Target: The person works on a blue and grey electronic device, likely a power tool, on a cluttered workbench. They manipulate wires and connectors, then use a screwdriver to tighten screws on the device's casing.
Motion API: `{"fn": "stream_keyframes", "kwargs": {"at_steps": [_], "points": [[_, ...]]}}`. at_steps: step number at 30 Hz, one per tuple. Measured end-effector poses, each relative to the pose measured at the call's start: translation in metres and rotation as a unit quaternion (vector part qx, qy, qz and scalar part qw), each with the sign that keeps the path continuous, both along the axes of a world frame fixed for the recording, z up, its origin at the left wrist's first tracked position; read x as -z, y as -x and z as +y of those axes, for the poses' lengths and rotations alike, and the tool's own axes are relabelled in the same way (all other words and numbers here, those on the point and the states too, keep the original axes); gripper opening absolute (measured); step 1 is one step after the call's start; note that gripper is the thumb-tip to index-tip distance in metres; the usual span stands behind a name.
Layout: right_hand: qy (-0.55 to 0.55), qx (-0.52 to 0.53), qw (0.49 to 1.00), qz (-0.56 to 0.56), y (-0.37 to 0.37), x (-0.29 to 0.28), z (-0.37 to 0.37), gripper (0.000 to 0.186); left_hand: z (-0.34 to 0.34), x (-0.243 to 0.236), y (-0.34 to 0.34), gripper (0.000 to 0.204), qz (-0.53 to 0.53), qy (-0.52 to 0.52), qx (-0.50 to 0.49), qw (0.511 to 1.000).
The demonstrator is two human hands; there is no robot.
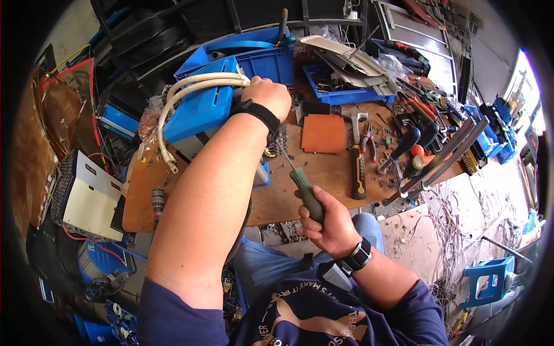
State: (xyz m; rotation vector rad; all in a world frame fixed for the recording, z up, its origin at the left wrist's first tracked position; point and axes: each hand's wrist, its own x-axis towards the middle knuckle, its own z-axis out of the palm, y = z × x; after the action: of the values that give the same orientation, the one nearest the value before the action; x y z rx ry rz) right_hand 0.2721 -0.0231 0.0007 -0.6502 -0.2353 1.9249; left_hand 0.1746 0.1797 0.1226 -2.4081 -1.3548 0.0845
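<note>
Left hand: the left hand (266,98) is curled, back uppermost, beside the upper end of the blue case; its fingertips are hidden, so what they pinch, if anything, cannot be told.
Pale cables: two strands of cream cable (213,76) run from beside the left hand, arch over the case and bend down toward the bench, one ending in a metal lug.
Blue case: the blue case (202,109) stands tilted above the left part of the bench, partly covered by the left forearm.
Right hand: the right hand (332,225) is closed around the handle of a green screwdriver.
Screwdriver: the green screwdriver (301,181) lies in front of the body, over the near part of the bench, its shaft slanting up and leftward; whether the tip touches anything cannot be told.
Bench: the wooden bench (277,202) carries an orange-brown square sheet (323,134), with a hammer (358,173) to its right and red-handled pliers (372,147) just beside the hammer.
Bench rear: a blue crate (265,66) stands behind the case; a blue tray (349,97) farther right bears pale strips (346,55).
Floor, right: a blue stool (490,282) stands near tangled wires (444,248).
</note>
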Motion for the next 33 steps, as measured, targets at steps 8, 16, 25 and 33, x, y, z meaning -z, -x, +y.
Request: {"fn": "stream_keyframes", "kwargs": {"at_steps": [8, 16, 25, 33], "points": [[0.0, 0.018, 0.994, -0.104, -0.003, -0.01, 0.004, 0.024, 0.001, -0.003, -0.001, 0.032, 0.011, 0.014, -0.015, 1.0], [-0.094, 0.061, 0.924, -0.365, -0.009, 0.003, 0.011, 0.033, 0.0, -0.008, -0.002, 0.032, 0.038, 0.029, -0.014, 0.999], [-0.232, 0.21, 0.791, -0.525, -0.001, 0.023, 0.013, 0.028, -0.01, -0.015, -0.005, 0.032, 0.008, 0.041, -0.046, 0.998], [0.035, 0.145, 0.987, -0.059, -0.008, 0.011, 0.011, 0.028, -0.005, -0.016, -0.009, 0.033, 0.039, 0.046, -0.047, 0.997]]}}
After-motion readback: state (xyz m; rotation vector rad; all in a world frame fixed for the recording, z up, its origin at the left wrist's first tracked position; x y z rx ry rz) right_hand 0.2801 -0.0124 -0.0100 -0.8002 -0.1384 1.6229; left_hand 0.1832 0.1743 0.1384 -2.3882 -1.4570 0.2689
